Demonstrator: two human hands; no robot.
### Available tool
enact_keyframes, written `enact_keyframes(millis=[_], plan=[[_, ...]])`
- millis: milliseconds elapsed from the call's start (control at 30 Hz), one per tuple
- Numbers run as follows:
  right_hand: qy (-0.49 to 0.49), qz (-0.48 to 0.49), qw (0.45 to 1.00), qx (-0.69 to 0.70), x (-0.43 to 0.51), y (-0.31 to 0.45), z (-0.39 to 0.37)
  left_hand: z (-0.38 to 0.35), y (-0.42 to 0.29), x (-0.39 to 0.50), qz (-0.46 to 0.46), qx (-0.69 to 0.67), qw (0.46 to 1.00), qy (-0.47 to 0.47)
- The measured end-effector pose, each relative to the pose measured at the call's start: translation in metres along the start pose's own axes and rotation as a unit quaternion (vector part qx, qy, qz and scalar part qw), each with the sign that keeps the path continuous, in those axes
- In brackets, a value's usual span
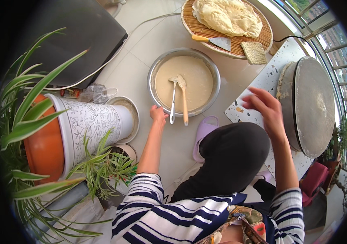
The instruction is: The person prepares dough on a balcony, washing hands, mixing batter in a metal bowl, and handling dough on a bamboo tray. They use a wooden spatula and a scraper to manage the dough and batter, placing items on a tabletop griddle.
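Observation:
A wide metal basin (216, 82) of pale batter (196, 79) stands on the tiled floor. A white-handled spoon (172, 105) and a wooden spatula (185, 103) lean on its near rim, their heads coated with batter. My left hand (158, 114) is at the basin's lower left rim, fingers curled; whether it grips the rim cannot be told. Raised over the speckled board (252, 88), my right hand (264, 106) is slightly blurred, its fingers bent and apart, with nothing seen in it. Just right of it is a round griddle (315, 103) with a bare grey top.
A round woven tray (188, 23) holds stacked thin flatbreads (228, 16), a yellow-handled scraper (219, 41) and a textured square pad (254, 52). Potted spider plants (39, 122), a white patterned planter (91, 122) and a dark box (79, 36) stand left. A purple slipper (202, 137) is below the basin.

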State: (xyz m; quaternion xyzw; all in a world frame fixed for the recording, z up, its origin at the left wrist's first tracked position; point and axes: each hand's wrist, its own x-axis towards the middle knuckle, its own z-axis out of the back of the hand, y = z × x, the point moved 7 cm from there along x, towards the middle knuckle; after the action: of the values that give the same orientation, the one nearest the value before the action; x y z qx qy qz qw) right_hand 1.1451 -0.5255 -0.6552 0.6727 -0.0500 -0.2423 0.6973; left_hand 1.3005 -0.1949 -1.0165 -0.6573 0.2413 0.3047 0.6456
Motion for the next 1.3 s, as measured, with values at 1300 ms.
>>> enact_keyframes(millis=[1300], plan=[[-0.038, -0.078, 0.977, -0.193, 0.071, -0.170, -0.132, -0.008, -0.061, -0.118, -0.108, 0.162, 0.974, 0.116]])
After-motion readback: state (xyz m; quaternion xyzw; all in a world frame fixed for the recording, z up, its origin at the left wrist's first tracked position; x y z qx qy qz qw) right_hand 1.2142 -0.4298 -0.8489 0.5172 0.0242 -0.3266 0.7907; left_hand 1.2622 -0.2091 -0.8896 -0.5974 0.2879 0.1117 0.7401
